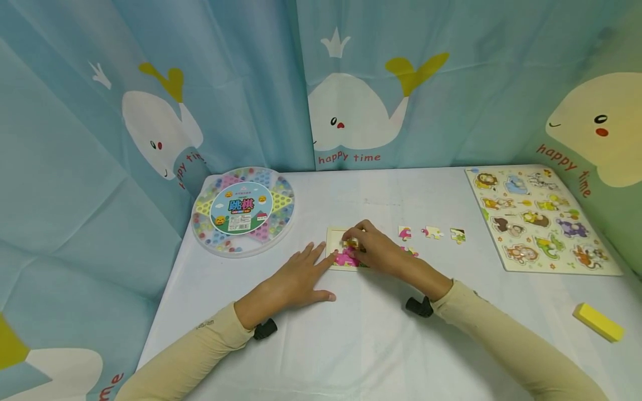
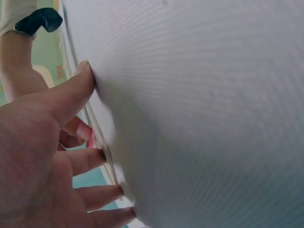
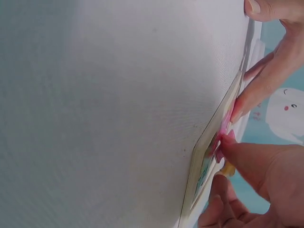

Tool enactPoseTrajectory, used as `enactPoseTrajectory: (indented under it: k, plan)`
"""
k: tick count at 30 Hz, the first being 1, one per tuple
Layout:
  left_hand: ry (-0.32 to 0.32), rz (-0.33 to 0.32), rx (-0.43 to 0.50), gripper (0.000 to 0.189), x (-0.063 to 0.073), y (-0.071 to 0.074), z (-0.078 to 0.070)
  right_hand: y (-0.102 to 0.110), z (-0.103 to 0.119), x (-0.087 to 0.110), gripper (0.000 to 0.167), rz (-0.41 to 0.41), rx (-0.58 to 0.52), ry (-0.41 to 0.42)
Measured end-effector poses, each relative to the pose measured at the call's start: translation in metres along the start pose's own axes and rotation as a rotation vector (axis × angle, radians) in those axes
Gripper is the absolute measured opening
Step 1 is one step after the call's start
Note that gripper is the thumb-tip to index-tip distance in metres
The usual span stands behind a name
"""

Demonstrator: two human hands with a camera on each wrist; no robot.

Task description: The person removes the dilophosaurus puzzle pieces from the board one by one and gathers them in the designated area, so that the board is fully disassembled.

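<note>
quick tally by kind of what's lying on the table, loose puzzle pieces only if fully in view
Puzzle frame: 1
Loose puzzle pieces: 3
Round game case: 1
Animal board: 1
Yellow block: 1
Total: 7

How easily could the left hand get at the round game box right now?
Likely yes: the left hand grips nothing, and only bare tabletop separates it from the round game box.

The head camera looks forward and down across the tabletop (image 1: 311,345) to its far edge. Two wrist cameras, much nearer and turned sideways, look low along the left hand (image 1: 296,281) and right hand (image 1: 376,250); both share the puzzle tray's (image 1: 329,238) edge.
</note>
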State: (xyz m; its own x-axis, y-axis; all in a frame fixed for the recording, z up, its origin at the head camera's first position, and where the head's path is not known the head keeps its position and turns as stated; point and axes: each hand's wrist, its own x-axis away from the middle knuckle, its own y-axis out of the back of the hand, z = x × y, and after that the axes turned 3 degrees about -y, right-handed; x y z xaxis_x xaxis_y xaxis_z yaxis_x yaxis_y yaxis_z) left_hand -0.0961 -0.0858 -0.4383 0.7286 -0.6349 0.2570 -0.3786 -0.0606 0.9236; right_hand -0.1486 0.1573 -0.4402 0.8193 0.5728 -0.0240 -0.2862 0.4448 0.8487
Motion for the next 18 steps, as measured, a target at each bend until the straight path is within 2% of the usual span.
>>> enactPoseTrajectory:
  k: [6,10,13,18]
  plan:
    - [0.000,0.000,0.001,0.093,0.000,0.000,0.000,0.004,0.002,-0.001,0.026,-0.027,-0.022,0.009]
    - [0.003,0.003,0.007,0.093,0.001,0.000,0.000,0.014,0.002,0.001,0.026,-0.021,-0.082,-0.005]
    - [0.004,0.003,0.011,0.093,0.001,0.001,0.000,0.028,0.001,0.005,0.026,-0.023,-0.131,-0.042]
    - [0.003,0.000,0.019,0.094,0.000,0.000,0.000,0.055,-0.011,0.020,0.012,-0.047,-0.173,-0.132]
